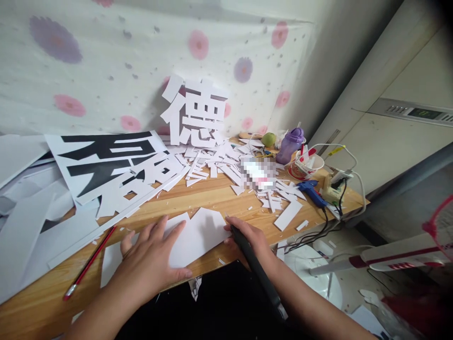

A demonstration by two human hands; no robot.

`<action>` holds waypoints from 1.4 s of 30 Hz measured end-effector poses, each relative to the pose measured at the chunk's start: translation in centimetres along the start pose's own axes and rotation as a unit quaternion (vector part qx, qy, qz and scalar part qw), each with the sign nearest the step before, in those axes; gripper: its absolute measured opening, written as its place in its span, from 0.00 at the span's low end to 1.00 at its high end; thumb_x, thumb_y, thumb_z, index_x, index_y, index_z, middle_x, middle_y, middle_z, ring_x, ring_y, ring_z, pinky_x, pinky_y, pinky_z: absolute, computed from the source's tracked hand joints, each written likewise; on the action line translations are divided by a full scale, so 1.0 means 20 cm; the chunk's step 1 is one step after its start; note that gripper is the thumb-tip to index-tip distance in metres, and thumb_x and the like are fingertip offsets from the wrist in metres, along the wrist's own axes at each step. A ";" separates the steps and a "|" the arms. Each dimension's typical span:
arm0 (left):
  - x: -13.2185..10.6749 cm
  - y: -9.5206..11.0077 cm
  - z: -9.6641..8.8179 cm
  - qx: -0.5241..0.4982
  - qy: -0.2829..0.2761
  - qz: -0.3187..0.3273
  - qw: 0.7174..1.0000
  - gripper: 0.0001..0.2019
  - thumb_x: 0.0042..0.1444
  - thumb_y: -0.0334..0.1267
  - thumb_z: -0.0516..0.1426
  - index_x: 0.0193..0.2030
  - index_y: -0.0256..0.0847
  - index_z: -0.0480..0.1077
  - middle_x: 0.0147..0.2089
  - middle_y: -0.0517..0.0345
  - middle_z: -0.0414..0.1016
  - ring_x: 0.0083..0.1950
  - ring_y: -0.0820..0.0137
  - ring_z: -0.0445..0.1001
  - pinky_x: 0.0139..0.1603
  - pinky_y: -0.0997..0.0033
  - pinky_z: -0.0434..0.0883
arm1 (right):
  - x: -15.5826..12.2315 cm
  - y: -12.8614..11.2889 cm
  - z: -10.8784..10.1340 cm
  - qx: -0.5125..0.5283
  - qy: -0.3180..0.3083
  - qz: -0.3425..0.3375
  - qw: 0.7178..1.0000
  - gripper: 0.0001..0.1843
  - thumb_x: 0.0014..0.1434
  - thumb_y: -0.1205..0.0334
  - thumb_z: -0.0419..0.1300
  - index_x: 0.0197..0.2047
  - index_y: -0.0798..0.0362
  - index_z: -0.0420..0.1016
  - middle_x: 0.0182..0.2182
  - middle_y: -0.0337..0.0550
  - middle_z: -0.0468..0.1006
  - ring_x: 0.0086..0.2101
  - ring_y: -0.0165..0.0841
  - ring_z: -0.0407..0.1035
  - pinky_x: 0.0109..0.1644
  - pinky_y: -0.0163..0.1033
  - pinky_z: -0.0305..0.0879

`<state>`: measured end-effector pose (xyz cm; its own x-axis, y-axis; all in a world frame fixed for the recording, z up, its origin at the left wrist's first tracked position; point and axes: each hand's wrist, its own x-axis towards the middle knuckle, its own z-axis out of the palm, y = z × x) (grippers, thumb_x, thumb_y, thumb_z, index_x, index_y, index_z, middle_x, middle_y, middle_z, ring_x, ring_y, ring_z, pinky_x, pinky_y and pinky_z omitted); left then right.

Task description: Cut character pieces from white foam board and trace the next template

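Note:
A piece of white foam board [201, 231] with a notched far edge lies at the front of the wooden table. My left hand [152, 255] rests flat across it, fingers spread. In my right hand [253, 238] is a long black utility knife [253, 262], gripped with its front end at the board's right edge. The blade itself is too small to make out clearly. A red and black pencil [90, 263] lies left of my left hand.
A white cut-out character [198, 113] leans on the wall behind scattered offcuts [208, 163]. A sheet with black lettering [106, 151] and white boards [21, 226] lie left. Right are a purple bottle [290, 145], paper cup [306, 165], blue glue gun [313, 192] and power strip [334, 191].

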<state>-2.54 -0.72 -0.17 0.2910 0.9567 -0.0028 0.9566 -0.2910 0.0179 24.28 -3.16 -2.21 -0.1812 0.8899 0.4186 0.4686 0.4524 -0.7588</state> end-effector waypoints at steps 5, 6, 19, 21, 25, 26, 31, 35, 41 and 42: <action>-0.01 -0.05 -0.02 0.028 0.027 0.058 0.998 0.42 0.36 0.47 0.64 0.64 0.56 0.66 0.70 0.43 0.62 0.65 0.38 0.64 0.62 0.28 0.50 | 0.01 0.00 0.00 -0.035 0.020 -0.022 0.999 0.25 0.61 0.62 0.61 0.61 0.45 0.66 0.41 0.47 0.81 0.38 0.41 0.76 0.43 0.46 0.73; -0.01 -0.05 -0.03 0.026 0.014 0.072 0.997 0.43 0.34 0.45 0.64 0.64 0.57 0.67 0.70 0.45 0.62 0.66 0.39 0.64 0.62 0.29 0.52 | 0.01 0.01 0.00 -0.042 0.038 -0.010 0.998 0.25 0.60 0.63 0.61 0.61 0.46 0.66 0.40 0.47 0.81 0.38 0.41 0.76 0.42 0.46 0.72; 0.15 0.11 -0.04 0.020 0.049 0.006 0.999 0.33 0.49 0.54 0.58 0.63 0.48 0.69 0.69 0.36 0.62 0.65 0.39 0.64 0.59 0.31 0.55 | 0.02 0.02 -0.07 -0.089 0.047 -0.011 0.995 0.24 0.61 0.64 0.60 0.60 0.45 0.66 0.45 0.48 0.80 0.42 0.42 0.74 0.45 0.47 0.72; 0.14 0.10 -0.06 0.006 -0.012 -0.012 1.000 0.37 0.48 0.58 0.58 0.65 0.49 0.67 0.72 0.39 0.57 0.68 0.38 0.59 0.61 0.32 0.52 | 0.02 0.01 -0.08 -0.102 0.026 -0.035 0.994 0.23 0.62 0.64 0.59 0.60 0.47 0.66 0.44 0.48 0.80 0.41 0.41 0.74 0.45 0.46 0.72; 0.10 0.06 -0.11 0.026 -0.039 -0.017 0.999 0.31 0.54 0.54 0.56 0.65 0.48 0.66 0.73 0.43 0.56 0.68 0.40 0.60 0.62 0.36 0.52 | 0.02 -0.01 -0.08 -0.120 -0.018 -0.061 0.991 0.20 0.64 0.63 0.58 0.59 0.50 0.67 0.43 0.50 0.80 0.40 0.41 0.74 0.45 0.46 0.72; 0.08 0.05 -0.12 0.025 -0.038 -0.008 0.999 0.30 0.56 0.53 0.55 0.65 0.48 0.67 0.72 0.44 0.57 0.67 0.40 0.61 0.62 0.36 0.53 | 0.02 -0.01 -0.08 -0.123 -0.028 -0.063 0.990 0.20 0.64 0.63 0.58 0.59 0.51 0.67 0.42 0.51 0.80 0.41 0.41 0.74 0.45 0.46 0.72; -0.01 0.01 -0.13 -0.014 -0.011 0.011 1.000 0.27 0.58 0.51 0.55 0.62 0.48 0.69 0.69 0.47 0.63 0.62 0.39 0.65 0.58 0.34 0.59 | 0.04 -0.01 -0.08 -0.119 -0.060 -0.056 0.989 0.22 0.62 0.63 0.59 0.60 0.51 0.66 0.45 0.51 0.80 0.46 0.43 0.72 0.51 0.49 0.71; -0.04 0.00 -0.10 -0.035 -0.009 0.024 0.999 0.24 0.57 0.48 0.56 0.60 0.50 0.71 0.68 0.50 0.65 0.62 0.43 0.66 0.56 0.39 0.63 | 0.08 -0.01 -0.07 -0.106 -0.072 -0.014 0.992 0.24 0.61 0.61 0.60 0.60 0.51 0.66 0.50 0.51 0.78 0.49 0.44 0.73 0.54 0.50 0.69; -0.02 0.00 -0.06 -0.083 0.015 0.052 0.995 0.24 0.55 0.46 0.59 0.59 0.50 0.71 0.69 0.51 0.64 0.64 0.46 0.65 0.59 0.41 0.65 | 0.19 0.00 -0.05 -0.088 -0.092 0.015 0.992 0.26 0.60 0.56 0.61 0.61 0.50 0.64 0.50 0.51 0.78 0.49 0.47 0.73 0.54 0.52 0.69; -0.02 0.01 -0.05 -0.101 0.021 0.057 0.993 0.24 0.55 0.46 0.59 0.59 0.48 0.71 0.69 0.50 0.64 0.64 0.47 0.65 0.61 0.42 0.64 | 0.21 0.00 -0.05 -0.084 -0.095 0.018 0.992 0.26 0.60 0.56 0.61 0.61 0.50 0.64 0.49 0.51 0.79 0.49 0.46 0.73 0.53 0.52 0.69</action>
<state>-2.54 -1.22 0.86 0.3923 0.9184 0.0517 0.8935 -0.3938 0.2159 24.31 0.47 0.04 -0.3141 0.9076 0.2786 0.6125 0.4179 -0.6709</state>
